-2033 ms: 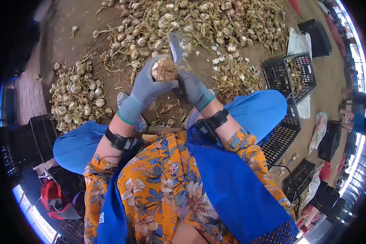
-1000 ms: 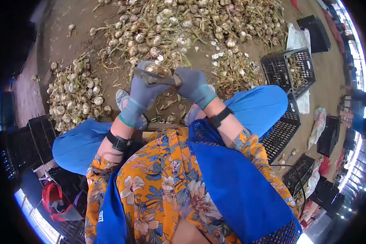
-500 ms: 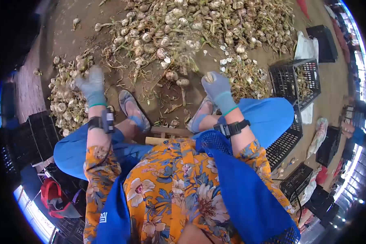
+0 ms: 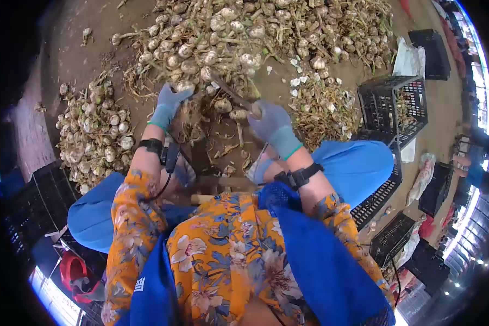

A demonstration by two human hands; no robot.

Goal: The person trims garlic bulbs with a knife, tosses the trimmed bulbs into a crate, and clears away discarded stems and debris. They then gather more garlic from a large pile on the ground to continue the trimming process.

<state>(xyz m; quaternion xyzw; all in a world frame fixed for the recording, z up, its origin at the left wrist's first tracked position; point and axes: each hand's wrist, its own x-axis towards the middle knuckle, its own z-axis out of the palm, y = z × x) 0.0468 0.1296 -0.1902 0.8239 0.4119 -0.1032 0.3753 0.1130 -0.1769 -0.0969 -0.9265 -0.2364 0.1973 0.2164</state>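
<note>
My left hand [image 4: 172, 102], in a grey-blue glove with a green cuff, is at the near edge of a garlic heap [image 4: 239, 38]. Its thumb and fingers close around a pale garlic bulb [image 4: 184, 86]; dry stalks beside it are blurred. My right hand [image 4: 270, 124], gloved alike, wraps around the handle of a knife [image 4: 231, 91]. The dark blade points up and left toward the heap. Below the blade, loose garlic bulbs [image 4: 223, 105] lie on the ground between the two hands.
A smaller pile of garlic bulbs [image 4: 95, 130] lies to the left. On the right are a pile of trimmings [image 4: 323, 106] and a black plastic crate [image 4: 379, 108] tipped on its side. More crates [image 4: 432, 54] stand farther right. My bent knees [image 4: 358, 168] flank the work area.
My left hand has moved right from the small pile to the big heap and taken hold of a bulb. My right hand has shifted slightly left and down, and the knife blade now shows.
</note>
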